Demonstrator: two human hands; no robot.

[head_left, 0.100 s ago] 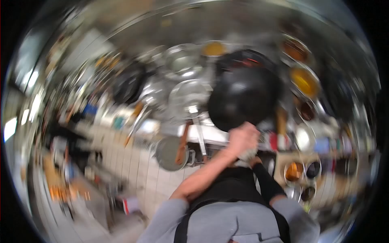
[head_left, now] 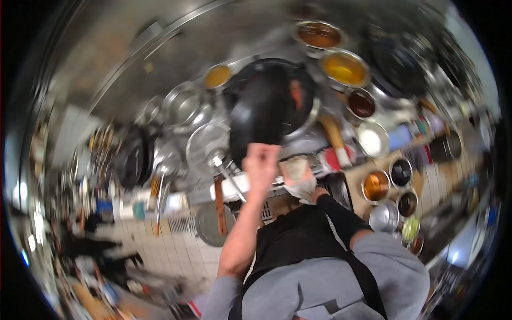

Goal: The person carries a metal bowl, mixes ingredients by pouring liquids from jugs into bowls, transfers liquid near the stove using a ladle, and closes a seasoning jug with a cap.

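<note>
My left hand (head_left: 261, 159) is closed on the near edge of a black wok (head_left: 258, 114). The wok is tipped steeply, so mostly its dark underside shows, and it hangs over the stove's burner. Something reddish shows beside the wok's right side, too blurred to name. To the right, apart from the wok, my right hand (head_left: 298, 169) is closed on a pale cloth (head_left: 303, 191); its fingers are partly hidden and smeared. A bamboo brush (head_left: 333, 132) lies to the right of the burner.
Bowls of orange-brown (head_left: 319, 35) and yellow liquid (head_left: 344, 68), a dark sauce bowl (head_left: 361, 102) and a white bowl (head_left: 373, 140) line the right side. Left are a strainer bowl (head_left: 205, 141) and a wooden handle (head_left: 220, 208) over a pot (head_left: 205, 226). Several sauce containers (head_left: 376, 185) stand lower right.
The view has turned, and the surroundings are shifted and rotated. The wok is tipped further onto its side. My hands, close together before, are now apart, with the cloth in the right one.
</note>
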